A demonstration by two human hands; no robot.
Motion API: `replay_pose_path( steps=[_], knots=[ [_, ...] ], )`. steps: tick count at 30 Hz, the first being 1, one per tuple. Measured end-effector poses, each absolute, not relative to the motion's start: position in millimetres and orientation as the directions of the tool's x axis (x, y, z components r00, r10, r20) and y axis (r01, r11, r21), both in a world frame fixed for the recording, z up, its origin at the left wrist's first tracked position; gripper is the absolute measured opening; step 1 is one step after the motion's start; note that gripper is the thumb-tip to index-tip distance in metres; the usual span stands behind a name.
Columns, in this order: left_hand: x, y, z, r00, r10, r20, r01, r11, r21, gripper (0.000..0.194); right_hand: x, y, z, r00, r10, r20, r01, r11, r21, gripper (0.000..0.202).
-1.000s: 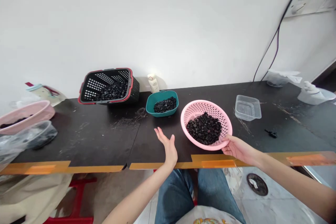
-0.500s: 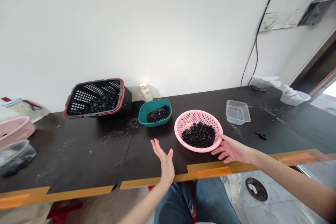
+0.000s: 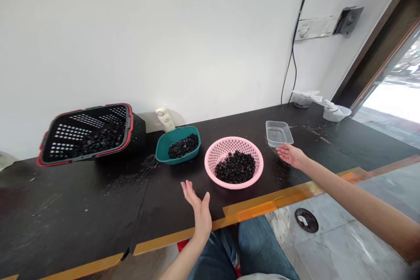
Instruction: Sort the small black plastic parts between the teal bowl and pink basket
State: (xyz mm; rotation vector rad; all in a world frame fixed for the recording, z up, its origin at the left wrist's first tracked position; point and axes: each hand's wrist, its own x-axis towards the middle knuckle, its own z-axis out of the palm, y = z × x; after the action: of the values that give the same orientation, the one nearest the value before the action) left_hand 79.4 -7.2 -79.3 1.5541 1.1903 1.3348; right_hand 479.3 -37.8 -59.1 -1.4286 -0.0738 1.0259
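My left hand point(image 3: 199, 211) hovers over the front of the table, fingers stretched out and thumb apart, holding nothing. My right hand point(image 3: 292, 155) reaches to the near edge of a clear plastic container point(image 3: 277, 134); its fingers are extended, and whether they touch the rim I cannot tell. Between my hands stands a pink perforated basket point(image 3: 213, 168) with many small black ring-like parts point(image 3: 235, 167) in it. Left of that basket, a teal bin point(image 3: 166, 142) holds more small black parts point(image 3: 183, 145).
A black basket with a red rim point(image 3: 130, 127) tilts at the back left, with black pieces inside. A white bottle point(image 3: 165, 119) leans on the wall point(image 3: 210, 52). Farther right are a lidded tub point(image 3: 302, 99) and a white bowl point(image 3: 332, 113). Orange tape point(image 3: 256, 211) lines the table's front edge.
My right hand has left the pink basket's rim and moved right to the clear container. My left hand stays open in nearly the same pose. The view has turned right.
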Motion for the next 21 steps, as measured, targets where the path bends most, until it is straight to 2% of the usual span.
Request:
replay_pose_path(
  steps=[7,15,21],
  knots=[
    [82,-11,-78,0.047,0.953,0.299,0.161,-0.303,0.939,0.068,511,-25,-54,0.617,0.609,-0.499,-0.484,-0.208,-0.850,0.011],
    [76,-16,-72,0.032,0.931,0.363,0.129,-0.364,0.923,0.068,564,-40,-35,0.711,0.550,-0.437,-0.384,-0.217,-0.897,0.014],
    [76,-22,-70,0.025,0.925,0.380,0.071,-0.381,0.922,0.067,587,-75,-38,0.740,0.540,-0.400,-0.295,-0.275,-0.915,0.015]
  ],
)
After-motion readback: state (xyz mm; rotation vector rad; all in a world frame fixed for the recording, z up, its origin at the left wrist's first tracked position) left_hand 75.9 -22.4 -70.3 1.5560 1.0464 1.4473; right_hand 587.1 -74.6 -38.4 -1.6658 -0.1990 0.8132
